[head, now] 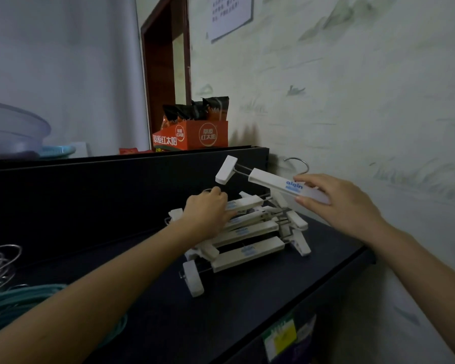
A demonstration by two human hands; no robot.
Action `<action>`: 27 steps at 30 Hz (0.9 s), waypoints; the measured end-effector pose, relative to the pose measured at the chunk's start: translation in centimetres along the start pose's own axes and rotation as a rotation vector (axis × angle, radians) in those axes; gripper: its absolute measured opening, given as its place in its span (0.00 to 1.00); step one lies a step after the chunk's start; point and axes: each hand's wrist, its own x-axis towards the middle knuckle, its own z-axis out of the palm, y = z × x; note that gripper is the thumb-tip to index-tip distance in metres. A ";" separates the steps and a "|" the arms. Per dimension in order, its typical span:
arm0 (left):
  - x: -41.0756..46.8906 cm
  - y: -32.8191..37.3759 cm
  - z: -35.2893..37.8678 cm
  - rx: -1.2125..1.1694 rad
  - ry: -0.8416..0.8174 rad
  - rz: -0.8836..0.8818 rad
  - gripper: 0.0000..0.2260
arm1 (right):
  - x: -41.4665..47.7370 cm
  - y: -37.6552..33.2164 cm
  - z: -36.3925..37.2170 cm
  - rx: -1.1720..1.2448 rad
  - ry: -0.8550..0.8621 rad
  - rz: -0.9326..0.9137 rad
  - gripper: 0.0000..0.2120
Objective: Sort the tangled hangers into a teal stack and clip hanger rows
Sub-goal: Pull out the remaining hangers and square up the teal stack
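At the near left edge of the counter (247,311) lie the teal hangers (16,300), thin loops laid flat on one another, with their bare wire hooks (0,261) bunched just behind them. They look light and springy, and the hooks are likely to catch on each other.

Near the middle of the counter, towards its right edge, sits the pile of clip hangers (247,240): white plastic bars stacked roughly parallel and slightly fanned, with clips sticking out at both ends on thin metal rods. The left hand (208,214) rests on top of the pile, its fingers (230,213) laid fairly straight across the upper bars as if holding them down. I cannot tell whether the thumb touches the small hook beside it.

Just above and behind the pile, the right hand (344,203) holds the raised clip hanger (271,181) by the right end of its bar, thumb on top and fingers (304,200) underneath, pinching it. Its left clip (226,169) hangs free in the air and its metal hook (298,164) rises behind the hand.

These hangers seem stiff and light. The bar is the safest place to grip them, because the clips swing and the rods could snag on neighbouring hangers.

On the higher ledge at the back stand an orange box (195,135) and a pale bowl (11,127).
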 end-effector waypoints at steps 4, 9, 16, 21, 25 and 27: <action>1.2 0.8 1.2 0.052 -0.033 -0.044 0.19 | 2.3 2.0 1.1 0.028 -0.037 -0.062 0.17; 1.7 0.7 1.3 0.077 -0.116 -0.085 0.21 | 5.4 3.3 2.5 0.051 -0.127 -0.183 0.18; -0.2 -0.5 0.1 0.108 -0.150 -0.136 0.23 | 8.7 2.4 5.8 0.119 -0.229 -0.332 0.19; -4.4 -1.8 -3.6 -0.016 -0.028 -0.214 0.19 | 9.5 0.8 8.1 0.184 -0.304 -0.362 0.18; -7.3 -3.5 -5.2 0.004 0.160 -0.297 0.14 | 9.4 -0.9 9.9 0.132 -0.338 -0.402 0.17; -8.5 -4.5 -5.4 0.029 0.194 -0.366 0.12 | 9.1 -1.5 10.7 0.079 -0.349 -0.441 0.17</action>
